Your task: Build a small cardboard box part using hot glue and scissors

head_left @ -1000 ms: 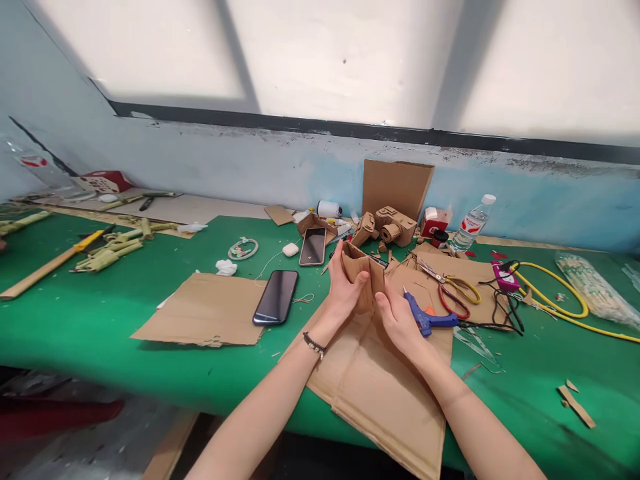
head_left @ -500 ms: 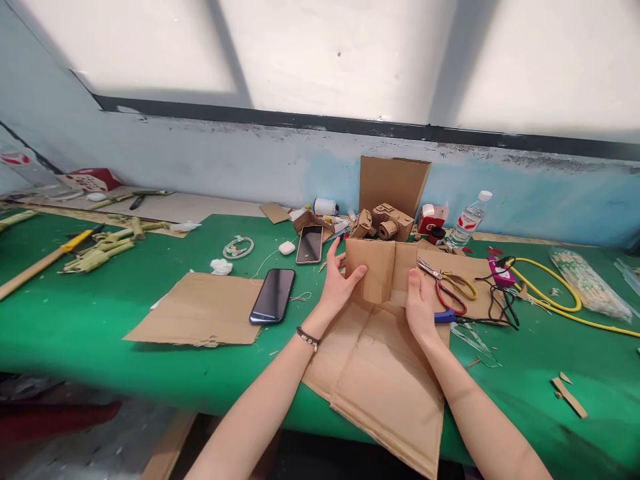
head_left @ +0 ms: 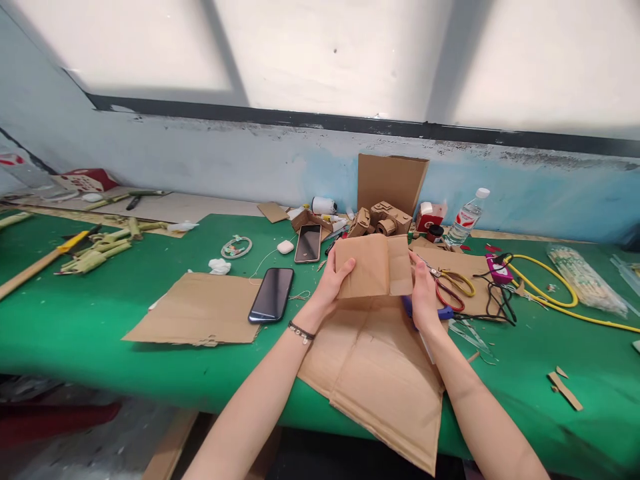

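My left hand grips the left side of a small creased piece of cardboard, thumb on its face and the other fingers behind. At the piece's right edge, my right hand is closed against it, its fingertips partly hidden. A vertical crease separates a narrower panel on the right. Under my hands, a large sheet of cardboard with fold lines hangs over the table's front edge. A blue glue gun lies partly hidden beneath my right hand. Beside it lie scissors with red and yellow handles.
Behind the held piece sits a cardboard camera model, with a water bottle to its right. Two phones and a flat cardboard sheet lie leftward. A yellow cable and a bag of sticks are at right.
The small cardboard piece has turned and shifted slightly left, its panels now looking flatter. My right thumb has moved off its face, and the right hand has uncovered more of the glue gun.
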`<state>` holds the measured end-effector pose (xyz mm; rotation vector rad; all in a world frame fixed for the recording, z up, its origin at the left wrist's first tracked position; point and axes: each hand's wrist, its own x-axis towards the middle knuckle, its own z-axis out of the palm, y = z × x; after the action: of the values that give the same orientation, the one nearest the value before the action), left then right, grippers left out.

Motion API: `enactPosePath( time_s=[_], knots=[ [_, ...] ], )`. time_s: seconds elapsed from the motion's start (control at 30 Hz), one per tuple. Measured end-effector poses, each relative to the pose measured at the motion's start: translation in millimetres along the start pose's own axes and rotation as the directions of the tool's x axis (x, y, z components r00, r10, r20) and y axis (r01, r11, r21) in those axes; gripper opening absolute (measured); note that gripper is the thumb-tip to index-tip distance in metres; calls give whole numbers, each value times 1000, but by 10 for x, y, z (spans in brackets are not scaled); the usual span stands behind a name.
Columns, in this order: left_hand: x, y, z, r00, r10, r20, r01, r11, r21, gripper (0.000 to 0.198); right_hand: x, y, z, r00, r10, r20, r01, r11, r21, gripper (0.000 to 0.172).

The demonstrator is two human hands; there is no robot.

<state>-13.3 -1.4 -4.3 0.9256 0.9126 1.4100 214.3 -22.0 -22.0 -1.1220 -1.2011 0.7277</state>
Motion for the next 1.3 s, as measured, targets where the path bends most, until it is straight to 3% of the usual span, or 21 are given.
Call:
enactPosePath(
  time_s=[0.07,0.2,0.3,0.4,0.5,0.7,0.8,0.87,1.0,1.13,1.23,1.3],
  knots=[
    [66,-32,-25,997,-5,-81,5,1000,6,101,-27,-39,8,998,-40,47,41,999,-23,66],
    [144,-91,-78,980,7,-201,-7,1000,2,102,-100,-41,51,968,-181,176,223,940,-260,56],
    [153,-151,-85,975,23,-221,-20,1000,19,104,-129,0,83,918,-299,260,382,842,-380,42],
    [141,-223,-63,980,53,-190,-41,997,68,104,-124,27,86,883,-358,305,458,801,-386,32],
    [110,-261,-28,978,139,-157,-114,980,162,103,-120,24,70,872,-376,312,475,804,-357,32],
    [-5,-162,33,924,382,-22,-348,862,369,103,-50,-20,-15,925,-311,218,374,845,-382,41],
    [-10,-113,3,903,428,-38,-378,834,401,101,139,-37,-241,917,-355,181,398,792,-462,37],
    [26,-112,-38,899,430,-85,-361,836,413,98,274,-26,-503,932,-280,232,363,761,-538,36],
    [144,-152,-101,915,354,-195,-281,905,320,92,391,59,-1113,906,-54,419,360,620,-698,34],
    [210,-119,-118,963,62,-263,-71,997,-26,89,415,165,-1482,881,137,453,386,345,-856,33],
    [179,-29,-144,976,-165,-142,130,965,-229,86,501,209,-1556,882,213,420,377,216,-901,35],
    [129,30,-163,971,-238,1,230,935,-271,84,579,223,-1573,890,229,394,360,180,-916,37]
  ],
)
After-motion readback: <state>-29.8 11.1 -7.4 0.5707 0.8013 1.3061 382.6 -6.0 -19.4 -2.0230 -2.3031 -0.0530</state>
